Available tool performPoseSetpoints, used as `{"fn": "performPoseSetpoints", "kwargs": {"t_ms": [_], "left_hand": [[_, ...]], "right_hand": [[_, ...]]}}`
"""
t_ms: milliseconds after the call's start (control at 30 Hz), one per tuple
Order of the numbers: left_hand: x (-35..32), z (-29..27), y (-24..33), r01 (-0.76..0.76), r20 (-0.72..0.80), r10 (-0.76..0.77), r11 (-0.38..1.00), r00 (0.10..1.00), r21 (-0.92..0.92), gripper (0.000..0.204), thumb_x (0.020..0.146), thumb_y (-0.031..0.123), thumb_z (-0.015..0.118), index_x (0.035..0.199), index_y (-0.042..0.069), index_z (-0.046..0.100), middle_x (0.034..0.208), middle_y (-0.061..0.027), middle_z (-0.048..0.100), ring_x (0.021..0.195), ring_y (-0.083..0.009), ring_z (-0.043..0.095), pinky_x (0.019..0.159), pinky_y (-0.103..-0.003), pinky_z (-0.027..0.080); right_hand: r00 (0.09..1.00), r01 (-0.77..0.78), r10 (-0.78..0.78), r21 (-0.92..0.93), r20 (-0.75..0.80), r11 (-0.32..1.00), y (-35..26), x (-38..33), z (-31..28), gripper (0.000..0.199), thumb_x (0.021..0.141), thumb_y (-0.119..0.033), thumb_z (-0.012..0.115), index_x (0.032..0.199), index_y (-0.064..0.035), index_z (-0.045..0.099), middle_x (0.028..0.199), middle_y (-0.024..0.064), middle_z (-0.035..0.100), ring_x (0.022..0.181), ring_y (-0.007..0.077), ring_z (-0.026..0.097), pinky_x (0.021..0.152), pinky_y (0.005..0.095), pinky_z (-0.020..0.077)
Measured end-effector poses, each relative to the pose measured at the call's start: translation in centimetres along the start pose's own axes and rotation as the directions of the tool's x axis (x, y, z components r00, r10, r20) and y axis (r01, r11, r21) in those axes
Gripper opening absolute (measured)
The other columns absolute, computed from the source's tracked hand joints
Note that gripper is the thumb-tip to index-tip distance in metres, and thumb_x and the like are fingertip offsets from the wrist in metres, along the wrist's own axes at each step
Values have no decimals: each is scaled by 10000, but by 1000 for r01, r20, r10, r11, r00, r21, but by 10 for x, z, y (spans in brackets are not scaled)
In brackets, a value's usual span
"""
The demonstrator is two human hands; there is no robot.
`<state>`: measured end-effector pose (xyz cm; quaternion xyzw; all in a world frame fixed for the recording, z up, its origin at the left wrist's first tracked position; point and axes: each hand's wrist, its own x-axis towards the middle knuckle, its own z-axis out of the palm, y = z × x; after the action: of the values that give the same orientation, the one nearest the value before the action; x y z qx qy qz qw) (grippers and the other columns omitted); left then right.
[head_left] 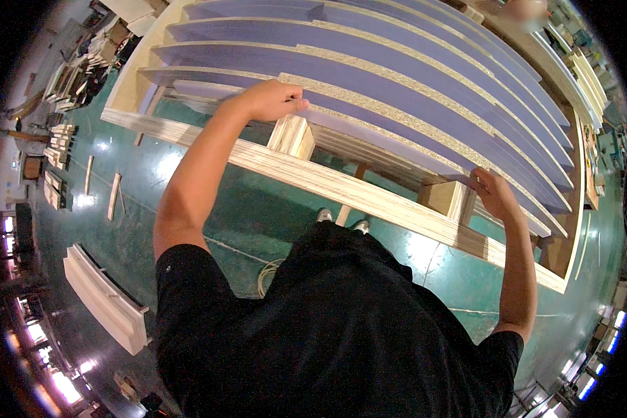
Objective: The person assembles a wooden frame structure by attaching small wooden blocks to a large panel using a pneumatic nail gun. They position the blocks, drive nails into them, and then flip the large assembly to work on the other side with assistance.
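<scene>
A large wooden frame in front of me holds several long particleboard panels (397,80) standing on edge, with bluish-purple faces and speckled raw edges. My left hand (275,99) is closed on the top edge of the nearest particleboard panel (397,138), left of its middle. Near that panel's right end, my right hand (493,191) has its fingers curled over the same edge. Part of the fingers of both hands is hidden. Between panel and front rail (327,177), a left plywood block (292,137) stands below my left hand and a right plywood block (447,200) beside my right.
My shoes (324,215) stand on the green floor (251,216) just behind the front rail. A coiled cable (267,277) lies beside my leg. At the left are stacked pale boards (104,299), loose strips (113,197) and piles of timber (59,146). Another person's blurred head shows at the far right.
</scene>
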<state>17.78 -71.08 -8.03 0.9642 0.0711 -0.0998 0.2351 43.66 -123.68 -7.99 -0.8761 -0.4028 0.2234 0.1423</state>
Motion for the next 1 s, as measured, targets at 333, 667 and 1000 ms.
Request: {"fn": "performPoseSetpoints", "kwargs": {"t_ms": [333, 667, 1000], "left_hand": [[-27, -4, 15, 39, 80, -48, 993, 996, 111, 500, 1027, 569, 516, 1092, 116, 717, 1005, -191, 720, 948, -410, 681, 804, -499, 523], [-60, -7, -26, 118, -125, -92, 968, 988, 220, 348, 938, 369, 628, 1223, 175, 680, 1161, -138, 719, 1152, -378, 645, 958, -538, 482], [-59, 3, -53, 173, -209, -103, 920, 972, 351, 282, 860, 224, 761, 1114, 160, 660, 1103, -95, 710, 1104, -357, 661, 895, -544, 491]], "right_hand": [[995, 71, -66, 65, -75, 995, -29, -21, 6, 283, 993, -272, 677, 1118, -18, 672, 1087, 179, 725, 1018, 299, 687, 892, 416, 525], [988, 31, -34, -23, -154, 999, 34, -41, -1, 391, 887, -167, 746, 1231, -10, 648, 1213, 210, 671, 1137, 406, 646, 957, 438, 515], [970, -54, 36, -66, -239, 996, 49, -56, 10, 275, 841, -113, 739, 1065, 8, 638, 995, 226, 660, 956, 444, 652, 829, 511, 506]]}}
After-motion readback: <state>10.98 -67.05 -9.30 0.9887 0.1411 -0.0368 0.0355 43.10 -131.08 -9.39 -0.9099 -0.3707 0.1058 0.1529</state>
